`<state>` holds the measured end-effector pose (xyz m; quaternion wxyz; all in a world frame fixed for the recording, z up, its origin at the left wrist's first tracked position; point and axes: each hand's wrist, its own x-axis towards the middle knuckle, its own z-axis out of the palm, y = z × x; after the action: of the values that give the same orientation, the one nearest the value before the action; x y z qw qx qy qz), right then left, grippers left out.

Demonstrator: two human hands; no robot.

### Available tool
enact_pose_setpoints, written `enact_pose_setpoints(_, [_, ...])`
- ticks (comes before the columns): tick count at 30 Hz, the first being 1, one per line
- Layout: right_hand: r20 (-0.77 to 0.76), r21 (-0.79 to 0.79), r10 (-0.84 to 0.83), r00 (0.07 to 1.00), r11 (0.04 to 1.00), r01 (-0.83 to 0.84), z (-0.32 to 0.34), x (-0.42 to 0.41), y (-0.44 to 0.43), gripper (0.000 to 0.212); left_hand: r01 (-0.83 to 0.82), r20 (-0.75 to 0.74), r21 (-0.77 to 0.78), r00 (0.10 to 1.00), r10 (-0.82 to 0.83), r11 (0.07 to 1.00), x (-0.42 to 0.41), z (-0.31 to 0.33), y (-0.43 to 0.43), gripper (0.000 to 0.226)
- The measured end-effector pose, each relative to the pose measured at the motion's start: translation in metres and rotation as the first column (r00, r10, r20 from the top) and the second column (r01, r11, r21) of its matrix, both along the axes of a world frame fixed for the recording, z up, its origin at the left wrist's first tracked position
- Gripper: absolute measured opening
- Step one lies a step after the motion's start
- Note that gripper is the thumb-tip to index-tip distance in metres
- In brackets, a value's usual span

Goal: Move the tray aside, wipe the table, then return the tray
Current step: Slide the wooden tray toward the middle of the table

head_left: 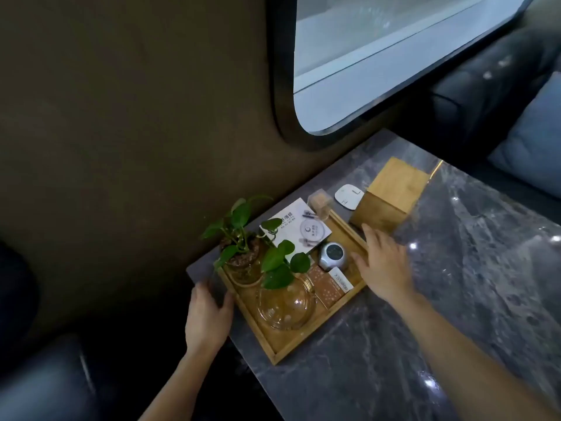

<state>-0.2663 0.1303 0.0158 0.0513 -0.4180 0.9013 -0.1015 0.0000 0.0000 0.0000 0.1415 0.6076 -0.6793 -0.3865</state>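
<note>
A wooden tray (303,342) lies on the grey marble table (425,329), close to the wall and the table's left end. It carries a leafy plant in a glass pot (243,244), a glass ashtray (285,305), a round silver clock (333,255), a white card (296,229) and small brown boxes (329,288). My left hand (208,317) is at the tray's left rim, thumb against the wood, fingers apart. My right hand (385,265) rests over the right rim with its fingers spread. Neither hand has closed around the rim.
A square wooden box (390,197), a white flat device (349,196) and a small clear holder (320,203) stand just beyond the tray. Dark sofas flank the table, with a blue cushion (534,147) at the right. A brown wall and a window (379,56) lie behind.
</note>
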Motion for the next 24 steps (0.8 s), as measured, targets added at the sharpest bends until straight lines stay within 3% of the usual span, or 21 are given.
enact_pose_setpoints(5, [0.105, 0.061, -0.077, 0.991, 0.996, 0.071, -0.017, -0.006, -0.004, 0.059, 0.128, 0.169, 0.188, 0.972, -0.161, 0.974, -0.010, 0.001, 0.011, 0.038])
enact_pose_setpoints(13, [0.013, 0.162, -0.118, 0.993, 0.980, 0.114, -0.034, -0.022, -0.016, 0.034, 0.144, 0.275, 0.161, 0.944, -0.184, 0.976, -0.026, 0.001, 0.020, 0.028])
enact_pose_setpoints(24, [-0.296, 0.115, 0.231, 0.927, 0.972, -0.205, -0.045, -0.047, -0.026, 0.034, 0.121, 0.352, 0.082, 0.925, -0.142, 0.989, -0.036, -0.006, 0.024, 0.022])
